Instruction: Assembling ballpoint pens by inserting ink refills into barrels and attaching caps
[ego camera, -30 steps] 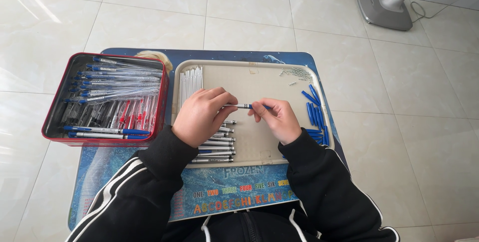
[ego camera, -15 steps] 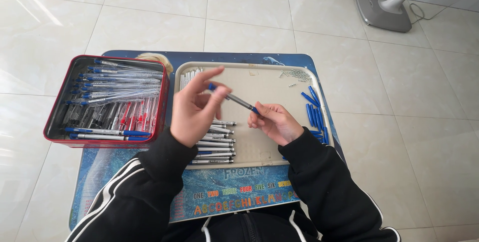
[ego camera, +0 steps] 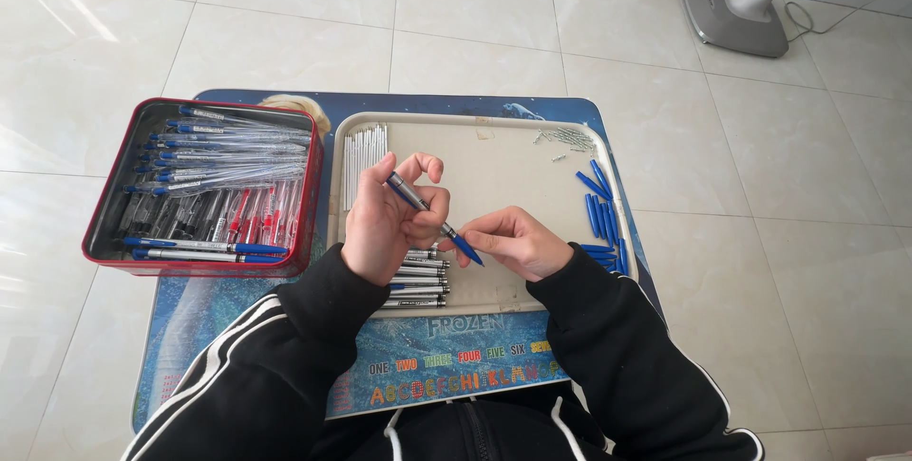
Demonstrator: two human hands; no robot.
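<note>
Since half a second ago, the left hand (ego camera: 385, 224) has dropped from its raised, spread pose and turned so that its fingers now curl around the slim pen with a clear barrel and blue tip (ego camera: 432, 217), which has tilted to run from upper left down to lower right. That grip is clamped on the upper barrel, thumb against forefinger, while the right hand (ego camera: 513, 241) pinches the pen's blue lower end between its fingertips, its grip also closed on the pen. The pen is held in the air just above the middle of the shallow beige plastic tray (ego camera: 494, 162). Under the left wrist lies a stack of finished-looking pens with silver and black parts (ego camera: 418, 281), laid side by side. At the tray's right edge a scatter of loose blue pen caps (ego camera: 597, 205) waits, near the top right a small heap of tiny metal springs (ego camera: 567, 138), and at the top left a row of white refill tubes (ego camera: 363, 150). Beside the tray, on the small blue illustrated counter (ego camera: 456, 357), a red rectangular tin (ego camera: 204, 186) holds many more pens, blue and red. Judging by the piles, assembly seems partway through: a modest stack is done, and plenty of parts remain.
</note>
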